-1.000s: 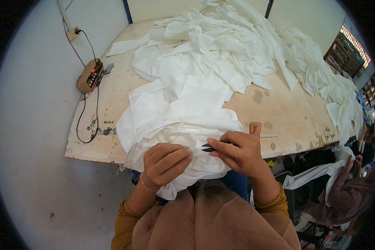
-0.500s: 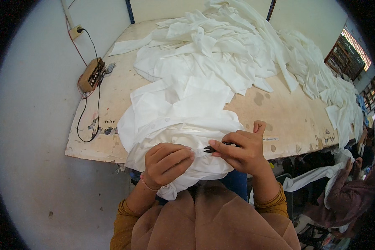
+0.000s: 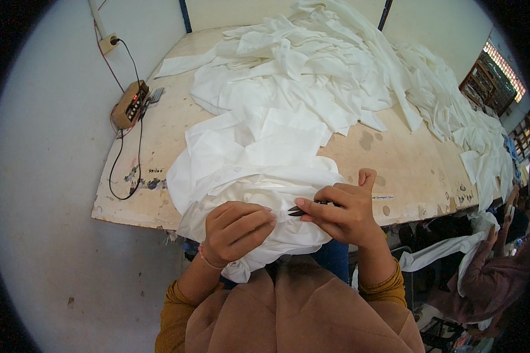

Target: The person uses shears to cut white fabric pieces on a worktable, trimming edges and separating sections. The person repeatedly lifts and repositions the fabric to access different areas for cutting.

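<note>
A white garment (image 3: 229, 182) lies bunched at the near edge of the table and hangs over it toward me. My left hand (image 3: 238, 229) is closed, thumb and fingertips pinching a bit of its cloth. Close by on the right, my right hand (image 3: 344, 215) grips small black thread snips (image 3: 295, 211) between thumb and fingers. Their two short blades point left, slightly apart, at the cloth beside my left fingertips. The little finger of my right hand sticks up. Whether a thread lies between the blades is too small to tell.
A large heap of white garments (image 3: 330, 76) covers the back of the worn wooden table (image 3: 394, 159) and trails down its right side. A brown power box (image 3: 131, 106) with black cables sits at the left edge. At the far right another person (image 3: 489, 276) handles white cloth.
My hands, the snips and the garment stay almost where they were. At the far right, the other person's arm and hand have shifted slightly.
</note>
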The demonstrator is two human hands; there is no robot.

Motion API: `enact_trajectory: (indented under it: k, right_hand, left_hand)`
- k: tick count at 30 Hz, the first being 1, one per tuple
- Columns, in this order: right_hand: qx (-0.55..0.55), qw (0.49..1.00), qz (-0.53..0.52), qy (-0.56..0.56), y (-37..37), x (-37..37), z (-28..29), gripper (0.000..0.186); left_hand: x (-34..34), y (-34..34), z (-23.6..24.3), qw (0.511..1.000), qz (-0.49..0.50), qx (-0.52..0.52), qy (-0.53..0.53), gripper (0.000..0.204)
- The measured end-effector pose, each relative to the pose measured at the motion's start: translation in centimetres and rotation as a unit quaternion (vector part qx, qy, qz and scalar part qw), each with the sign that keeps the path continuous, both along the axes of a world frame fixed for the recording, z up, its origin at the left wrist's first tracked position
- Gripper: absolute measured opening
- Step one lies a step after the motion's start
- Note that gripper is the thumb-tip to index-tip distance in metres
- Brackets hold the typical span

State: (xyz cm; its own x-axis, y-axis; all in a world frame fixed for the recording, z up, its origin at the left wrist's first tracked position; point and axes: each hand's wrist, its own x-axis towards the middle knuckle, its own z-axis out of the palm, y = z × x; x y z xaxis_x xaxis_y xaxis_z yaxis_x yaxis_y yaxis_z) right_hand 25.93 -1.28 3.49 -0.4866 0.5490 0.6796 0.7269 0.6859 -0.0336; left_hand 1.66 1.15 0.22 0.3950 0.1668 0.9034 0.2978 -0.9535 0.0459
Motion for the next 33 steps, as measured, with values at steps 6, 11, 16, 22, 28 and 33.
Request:
enact_trajectory:
  k: [6, 11, 16, 22, 28, 33]
  right_hand:
    - [-0.003, 1.000, 0.003, 0.001, -0.01, 0.02, 0.09, 0.031]
    - [-0.009, 1.000, 0.011, 0.006, 0.08, 0.01, -0.10, 0.030]
    - [-0.006, 1.000, 0.015, -0.003, 0.22, -0.20, 0.11, 0.028]
    - [-0.024, 0.999, 0.036, 0.009, 0.45, -0.20, -0.01, 0.025]
    - [-0.014, 0.999, 0.040, 0.016, 0.55, -0.35, -0.22, 0.021]
    - [-0.043, 0.997, 0.060, 0.032, 0.83, -0.30, -0.53, 0.021]
  left_hand:
    - [-0.03, -0.05, 0.00, 1.000, -0.011, -0.006, -0.001, 0.017]
    - [-0.06, -0.10, 0.24, 1.000, -0.011, -0.005, 0.007, 0.017]
    - [-0.03, -0.09, 0.18, 1.000, -0.012, -0.009, 0.008, 0.017]
    - [0.04, -0.15, 0.29, 1.000, 0.002, -0.004, 0.015, 0.012]
    - [-0.11, -0.12, 0.33, 1.000, 0.001, -0.008, 0.019, 0.012]
    - [-0.12, -0.09, 0.36, 1.000, -0.003, -0.010, 0.018, 0.010]
